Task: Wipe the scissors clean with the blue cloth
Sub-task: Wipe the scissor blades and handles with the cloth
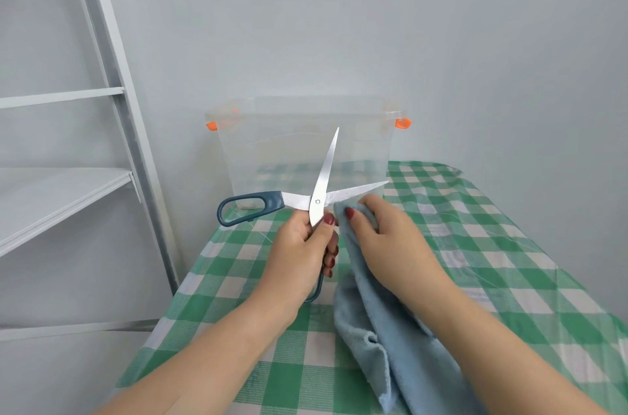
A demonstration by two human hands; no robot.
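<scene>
I'm gripping the open scissors point(317, 200) in my left hand point(302, 244), my right hand point(380, 231) pinching the cloth point(384, 340) at one blade's base; wiping looks barely begun.

My left hand point(300, 243) grips one handle of the scissors point(317, 202), blades spread wide above the green-checked counter point(509, 244). My right hand point(384, 238) pinches the blue cloth point(384, 340) against the right-pointing blade. A clear box point(289, 142) stands behind.
</scene>
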